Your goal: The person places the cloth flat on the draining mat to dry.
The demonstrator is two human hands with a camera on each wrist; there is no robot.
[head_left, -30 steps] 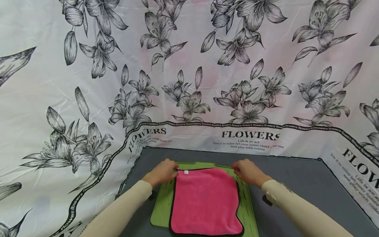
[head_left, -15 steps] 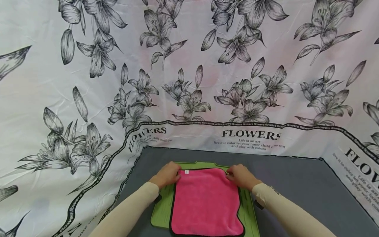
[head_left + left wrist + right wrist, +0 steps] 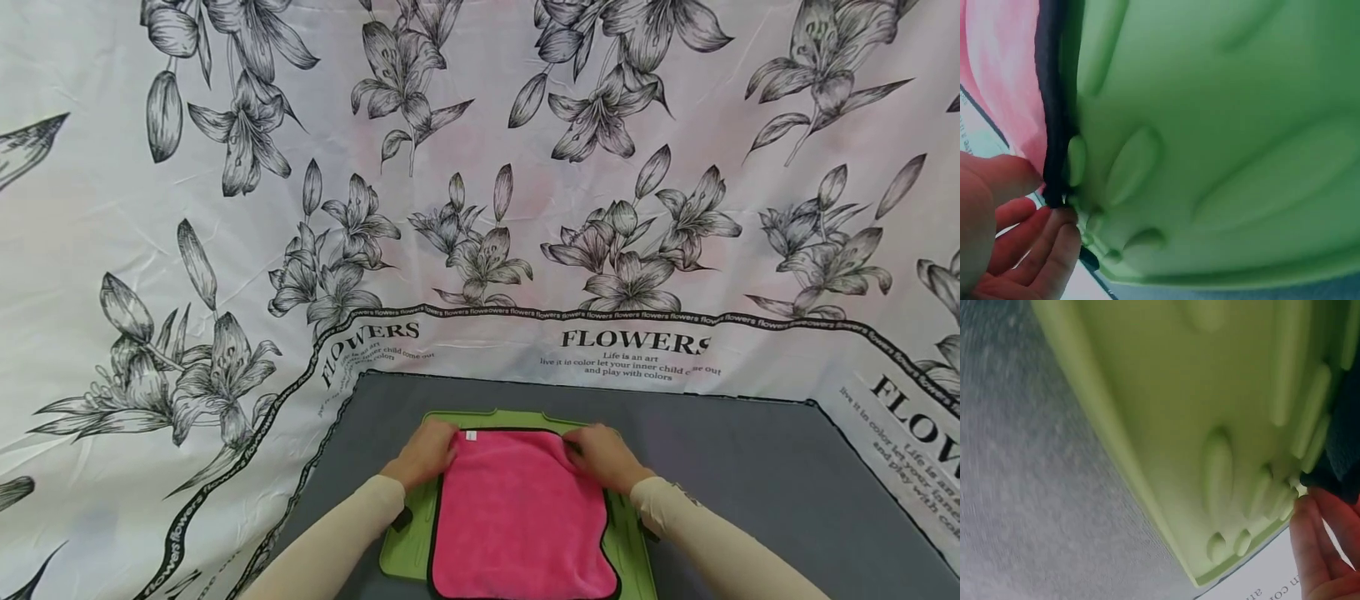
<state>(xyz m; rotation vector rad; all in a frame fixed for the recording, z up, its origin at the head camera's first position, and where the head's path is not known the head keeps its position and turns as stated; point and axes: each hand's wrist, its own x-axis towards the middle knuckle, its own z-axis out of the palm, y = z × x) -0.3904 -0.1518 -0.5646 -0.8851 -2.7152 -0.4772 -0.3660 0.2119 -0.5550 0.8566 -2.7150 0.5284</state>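
Note:
A pink cloth [image 3: 517, 517] with a black border and a small white tag [image 3: 471, 435] lies on a green ribbed tray [image 3: 405, 542]. At its far left corner, my left hand [image 3: 427, 452] pinches the black edge between thumb and fingers, as the left wrist view shows. My right hand [image 3: 604, 457] pinches the cloth near the far right corner, where the fabric is creased. In the right wrist view, the fingers [image 3: 1310, 537] of that hand meet the dark cloth edge above the tray; the thumb is mostly hidden.
The tray sits on a dark grey tabletop [image 3: 750, 475]. A white curtain [image 3: 480, 108] printed with black lilies and lettering hangs behind and along both sides of the table. Raised oval ridges [image 3: 1135, 162] cover the tray, which has a low rim [image 3: 1141, 487].
Both hands have come inward to the cloth's far corners and taken hold of them. The far right corner, rounded and loose before, is now bunched under my right hand.

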